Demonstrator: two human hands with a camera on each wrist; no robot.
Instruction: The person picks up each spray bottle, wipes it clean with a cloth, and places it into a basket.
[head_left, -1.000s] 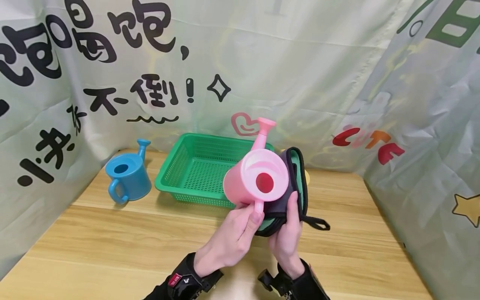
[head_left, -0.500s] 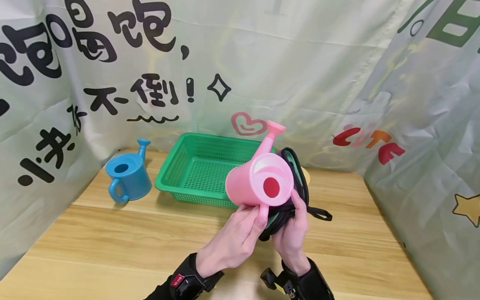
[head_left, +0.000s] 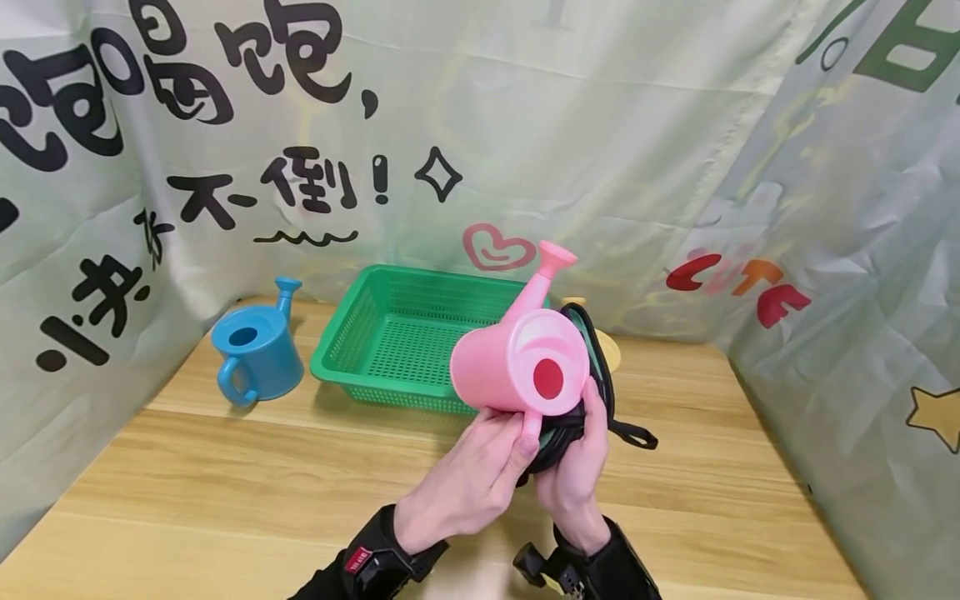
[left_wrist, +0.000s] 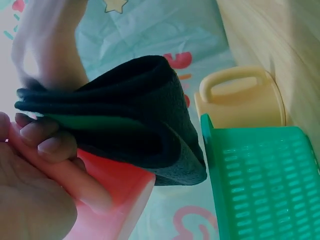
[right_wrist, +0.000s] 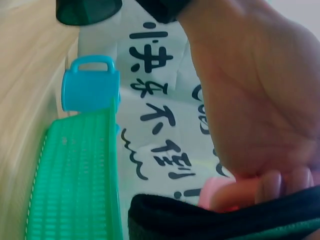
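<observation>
In the head view my left hand [head_left: 476, 475] grips the handle of a pink watering can [head_left: 483, 367], lifted above the table with its spout pointing up and away. The can's open top, with a red-looking hole, tilts toward me. A folded dark cloth [head_left: 558, 446] with black edging, a green inner side and a hanging loop is in my right hand [head_left: 577, 475]. It lies against the can's right side, and the can hides much of it. In the left wrist view the cloth [left_wrist: 182, 145] shows folded over in layers above the can [left_wrist: 112, 200], my left fingers [left_wrist: 55, 147] curled round the handle.
Beyond my hands stands a green perforated basket [head_left: 397, 396]. A blue watering can [head_left: 258, 358] is to its left. To its right a yellow watering can [head_left: 611, 354] is mostly hidden behind the cloth. Printed fabric [head_left: 600, 125] walls the wooden table [head_left: 225, 500] at back and sides.
The pink can has shifted right and tilted further right, now covering more of the cloth. My right hand and the cloth moved slightly right, then back left. More of the yellow can shows.
</observation>
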